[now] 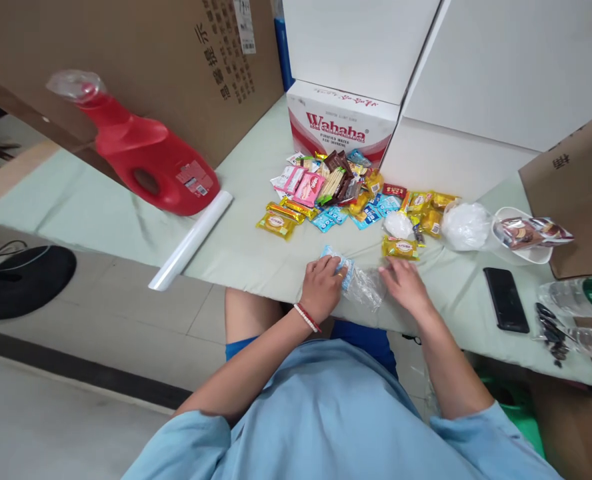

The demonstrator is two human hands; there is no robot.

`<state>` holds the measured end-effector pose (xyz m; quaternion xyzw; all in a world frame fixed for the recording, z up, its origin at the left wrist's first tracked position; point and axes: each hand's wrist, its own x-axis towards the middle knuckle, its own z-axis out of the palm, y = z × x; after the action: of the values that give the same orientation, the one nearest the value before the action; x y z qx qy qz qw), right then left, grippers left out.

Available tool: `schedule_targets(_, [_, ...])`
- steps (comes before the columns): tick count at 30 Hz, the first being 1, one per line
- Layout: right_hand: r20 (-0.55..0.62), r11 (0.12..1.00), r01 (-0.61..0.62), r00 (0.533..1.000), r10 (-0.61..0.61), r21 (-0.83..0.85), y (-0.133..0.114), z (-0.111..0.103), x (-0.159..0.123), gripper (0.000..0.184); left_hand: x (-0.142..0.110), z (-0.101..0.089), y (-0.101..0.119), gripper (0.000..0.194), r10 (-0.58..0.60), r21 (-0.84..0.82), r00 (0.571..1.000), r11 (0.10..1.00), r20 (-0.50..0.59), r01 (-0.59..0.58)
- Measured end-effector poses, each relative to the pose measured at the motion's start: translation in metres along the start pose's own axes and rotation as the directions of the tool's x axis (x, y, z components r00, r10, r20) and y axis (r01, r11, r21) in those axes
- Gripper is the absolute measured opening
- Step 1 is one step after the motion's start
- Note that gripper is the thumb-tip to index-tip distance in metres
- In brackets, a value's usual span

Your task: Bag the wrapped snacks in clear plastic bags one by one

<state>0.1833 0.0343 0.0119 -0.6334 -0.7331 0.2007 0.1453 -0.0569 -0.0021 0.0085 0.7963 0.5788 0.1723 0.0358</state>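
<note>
My left hand [322,287] is on a small blue-and-white snack packet [345,268] near the table's front edge, its fingers curled over it. Against that packet lies a crumpled clear plastic bag [369,291]; whether the packet is inside or on top of it I cannot tell. To the bag's right is my right hand [406,285], empty, with fingers apart and their tips close to the bag. A yellow-wrapped snack [400,248] rests just beyond these fingertips. Behind both hands spreads a pile of wrapped snacks [321,190] in several colours.
A red jug [161,157] and a white roll [192,241] stand and lie at left. White plastic bundles [466,227], a white tray [539,255], a black phone [506,300] and clear bottles [566,297] are at right. A Wahaha carton [343,127] backs the table [246,257].
</note>
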Motion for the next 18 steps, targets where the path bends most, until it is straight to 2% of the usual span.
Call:
schedule_targets(3, [0.084, 0.992, -0.014, 0.996, 0.025, -0.129, -0.020, 0.024, 0.000, 0.053, -0.002, 0.001, -0.003, 0.030, 0.009, 0.018, 1.000, 1.000, 0.019, -0.009])
schedule_targets(5, [0.115, 0.994, 0.010, 0.993, 0.003, -0.111, -0.022, 0.033, -0.006, 0.038, -0.003, 0.000, -0.004, 0.031, -0.006, 0.027, 1.000, 1.000, 0.027, 0.006])
schedule_targets(7, [0.087, 0.999, 0.029, 0.996, -0.028, -0.018, -0.015, 0.035, -0.011, 0.025, -0.002, 0.000, -0.006, 0.030, -0.019, 0.019, 0.999, 1.000, 0.034, 0.018])
schedule_targets(10, [0.016, 0.969, 0.009, 1.000, -0.013, 0.248, 0.001, 0.030, -0.013, 0.025, 0.000, -0.001, -0.007, 0.028, -0.037, -0.013, 0.999, 0.999, 0.037, 0.038])
schedule_targets(12, [0.067, 0.883, -0.079, 0.996, 0.054, 0.463, 0.006, 0.026, -0.013, 0.027, 0.002, 0.000, -0.009, 0.027, -0.044, -0.034, 0.999, 0.998, 0.028, 0.045])
schedule_targets(14, [0.193, 0.747, -0.221, 0.973, 0.126, 0.627, 0.004, 0.024, -0.013, 0.032, 0.003, 0.001, -0.010, 0.027, -0.047, -0.050, 0.999, 0.998, 0.018, 0.048])
schedule_targets(16, [0.292, 0.611, -0.354, 0.935, 0.203, 0.708, -0.003, 0.025, -0.013, 0.039, 0.002, 0.002, -0.011, 0.028, -0.046, -0.063, 0.999, 0.997, 0.010, 0.047])
schedule_targets(18, [0.333, 0.520, -0.432, 0.901, 0.277, 0.737, -0.011, 0.027, -0.013, 0.049, 0.001, 0.003, -0.012, 0.028, -0.043, -0.076, 0.999, 0.996, 0.007, 0.043])
